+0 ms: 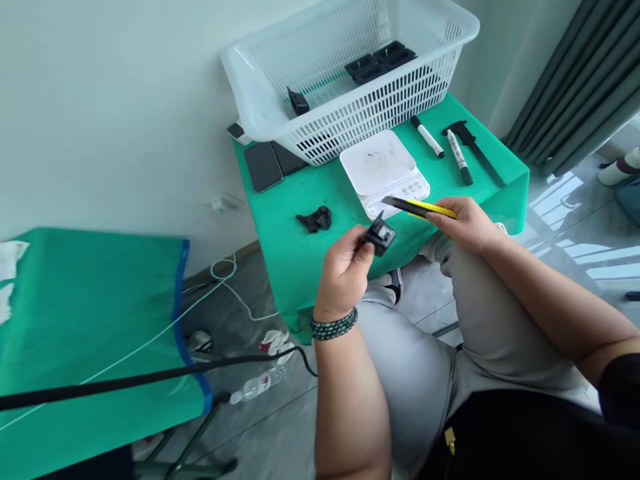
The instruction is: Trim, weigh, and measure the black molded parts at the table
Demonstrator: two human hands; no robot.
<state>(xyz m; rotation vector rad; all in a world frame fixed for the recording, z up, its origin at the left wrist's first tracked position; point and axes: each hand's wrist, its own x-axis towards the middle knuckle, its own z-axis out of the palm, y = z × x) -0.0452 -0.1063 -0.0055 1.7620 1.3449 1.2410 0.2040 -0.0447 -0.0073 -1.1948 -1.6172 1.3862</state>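
Between the thumb and fingers of my left hand (346, 267) is a small black plastic part (381, 235), boxy with a pale opening and a thin pointed piece sticking up. My right hand (464, 223) is wrapped round a yellow and black utility knife (423, 208), its blade out and pointing left. The blade tip lies over the front of a white digital scale (383, 167) in this view, apart from the black part. Dark specks lie on the scale's plate. Left of the scale, a crumpled black scrap (315, 219) rests on the green cloth (280, 247).
A white slotted basket (345, 120) at the back holds several black parts (380, 62). Two markers (429, 137) and a black caliper (475, 152) lie at right, a dark phone (263, 167) at left. A black cable (160, 379) crosses above a plastic bottle (260, 385) on the floor.
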